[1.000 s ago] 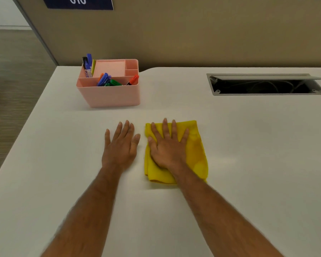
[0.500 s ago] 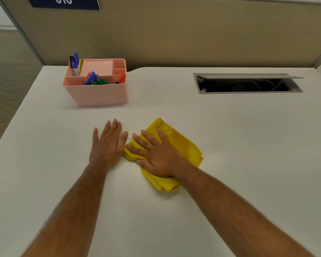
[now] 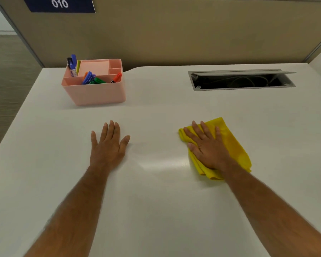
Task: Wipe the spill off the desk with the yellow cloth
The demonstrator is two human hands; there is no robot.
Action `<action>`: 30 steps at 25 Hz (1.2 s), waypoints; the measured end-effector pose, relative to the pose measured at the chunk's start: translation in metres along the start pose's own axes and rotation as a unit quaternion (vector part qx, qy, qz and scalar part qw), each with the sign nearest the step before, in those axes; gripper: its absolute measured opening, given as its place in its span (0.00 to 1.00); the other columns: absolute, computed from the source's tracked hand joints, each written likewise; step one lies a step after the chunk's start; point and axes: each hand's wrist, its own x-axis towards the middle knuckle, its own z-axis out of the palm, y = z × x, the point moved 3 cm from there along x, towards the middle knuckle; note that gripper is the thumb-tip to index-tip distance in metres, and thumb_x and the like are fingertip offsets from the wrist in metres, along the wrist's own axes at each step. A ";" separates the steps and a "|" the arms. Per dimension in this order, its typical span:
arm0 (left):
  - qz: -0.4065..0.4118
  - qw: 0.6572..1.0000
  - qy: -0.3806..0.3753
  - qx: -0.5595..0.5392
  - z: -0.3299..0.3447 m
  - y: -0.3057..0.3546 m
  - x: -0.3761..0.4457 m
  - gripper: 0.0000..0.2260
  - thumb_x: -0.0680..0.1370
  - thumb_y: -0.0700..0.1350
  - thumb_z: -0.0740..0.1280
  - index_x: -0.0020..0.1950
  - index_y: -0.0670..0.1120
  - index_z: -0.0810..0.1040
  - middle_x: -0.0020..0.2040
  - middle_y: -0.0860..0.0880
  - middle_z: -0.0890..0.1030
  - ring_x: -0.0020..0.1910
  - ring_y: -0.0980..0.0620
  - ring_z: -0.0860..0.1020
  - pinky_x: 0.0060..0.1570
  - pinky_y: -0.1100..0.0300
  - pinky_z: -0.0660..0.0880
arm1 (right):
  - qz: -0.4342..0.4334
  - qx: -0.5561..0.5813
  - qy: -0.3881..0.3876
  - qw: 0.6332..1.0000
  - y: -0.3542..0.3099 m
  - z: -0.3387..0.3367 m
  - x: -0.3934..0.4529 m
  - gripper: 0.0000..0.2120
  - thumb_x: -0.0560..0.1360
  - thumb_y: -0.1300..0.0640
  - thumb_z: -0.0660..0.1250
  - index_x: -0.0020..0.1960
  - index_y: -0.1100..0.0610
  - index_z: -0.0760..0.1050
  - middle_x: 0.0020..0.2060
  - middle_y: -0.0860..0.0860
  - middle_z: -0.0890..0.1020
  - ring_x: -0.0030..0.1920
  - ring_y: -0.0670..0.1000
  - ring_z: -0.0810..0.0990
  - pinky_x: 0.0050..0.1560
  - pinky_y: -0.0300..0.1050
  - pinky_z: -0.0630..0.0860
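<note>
A folded yellow cloth (image 3: 235,145) lies on the white desk (image 3: 156,201), right of centre. My right hand (image 3: 208,147) presses flat on top of it, fingers spread and pointing away from me. My left hand (image 3: 107,145) rests flat on the bare desk to the left, palm down, holding nothing. Between the two hands a faint shiny damp streak (image 3: 163,164) shows on the surface. No distinct puddle is visible.
A pink organiser (image 3: 96,93) with markers and sticky notes stands at the back left. An open cable hatch (image 3: 241,80) is set into the desk at the back right. A beige partition (image 3: 174,34) runs behind. The desk's left edge drops to the floor.
My right hand has slid the yellow cloth to the right, away from my left hand. The cloth was beside the left hand half a second ago. The left hand stayed flat.
</note>
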 end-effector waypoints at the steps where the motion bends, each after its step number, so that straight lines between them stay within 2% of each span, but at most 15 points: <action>1: -0.001 1.000 -0.001 0.001 0.000 0.000 -0.002 0.38 0.77 0.67 0.34 0.82 0.46 0.47 0.83 0.49 0.47 0.81 0.50 0.44 0.77 0.39 0.39 | 0.032 0.004 0.005 0.999 0.001 0.002 -0.006 0.28 0.82 0.37 0.42 0.81 0.37 0.41 0.83 0.45 0.44 0.82 0.53 0.40 0.77 0.70 0.40; 8: 0.001 1.000 -0.004 0.008 -0.001 0.004 -0.002 0.39 0.76 0.67 0.33 0.82 0.46 0.46 0.83 0.48 0.46 0.81 0.49 0.43 0.77 0.38 0.40 | 0.229 0.047 0.048 0.971 -0.034 0.012 -0.051 0.29 0.83 0.38 0.43 0.82 0.40 0.44 0.83 0.51 0.49 0.82 0.58 0.44 0.76 0.72 0.42; 13: 0.003 1.000 -0.002 0.009 -0.002 0.004 -0.003 0.39 0.77 0.67 0.33 0.81 0.45 0.47 0.83 0.48 0.47 0.81 0.49 0.43 0.76 0.37 0.40 | 0.280 0.065 0.049 0.956 -0.070 0.018 -0.054 0.29 0.83 0.39 0.44 0.82 0.42 0.43 0.83 0.52 0.47 0.82 0.60 0.42 0.75 0.75 0.42; 16: 0.003 1.000 -0.001 0.006 -0.002 0.004 -0.002 0.39 0.76 0.67 0.32 0.82 0.46 0.47 0.83 0.48 0.47 0.81 0.49 0.43 0.76 0.37 0.40 | 0.287 0.071 0.063 0.953 -0.094 0.018 -0.046 0.29 0.83 0.40 0.46 0.82 0.44 0.46 0.83 0.54 0.49 0.82 0.60 0.43 0.75 0.75 0.41; 20: 0.004 1.000 -0.004 0.008 -0.002 0.004 -0.002 0.40 0.76 0.67 0.32 0.82 0.46 0.47 0.83 0.48 0.46 0.81 0.49 0.43 0.76 0.37 0.39 | 0.269 0.075 0.058 0.958 -0.125 0.020 -0.029 0.30 0.82 0.39 0.46 0.82 0.44 0.47 0.83 0.54 0.49 0.82 0.61 0.42 0.74 0.75 0.39; 23: 0.004 1.000 -0.001 0.002 -0.002 0.003 -0.002 0.40 0.76 0.67 0.32 0.82 0.46 0.47 0.83 0.48 0.46 0.81 0.49 0.43 0.76 0.37 0.39 | 0.225 0.076 0.052 0.970 -0.154 0.018 -0.010 0.30 0.82 0.38 0.45 0.82 0.44 0.47 0.83 0.54 0.49 0.82 0.61 0.43 0.74 0.74 0.39; 27: -0.001 1.000 0.001 -0.027 -0.002 -0.001 0.001 0.41 0.75 0.68 0.30 0.82 0.47 0.49 0.83 0.49 0.48 0.81 0.51 0.43 0.76 0.39 0.38 | 0.117 0.078 0.046 0.989 -0.197 0.014 0.014 0.30 0.82 0.38 0.43 0.82 0.44 0.48 0.83 0.53 0.49 0.82 0.60 0.43 0.75 0.73 0.38; 30: -0.013 0.997 0.000 -0.082 -0.002 -0.003 0.004 0.38 0.78 0.66 0.33 0.81 0.47 0.51 0.83 0.51 0.49 0.81 0.54 0.44 0.76 0.42 0.36 | -0.016 0.059 0.031 0.998 -0.212 0.013 0.015 0.30 0.82 0.38 0.43 0.82 0.44 0.50 0.83 0.52 0.50 0.82 0.57 0.43 0.76 0.71 0.38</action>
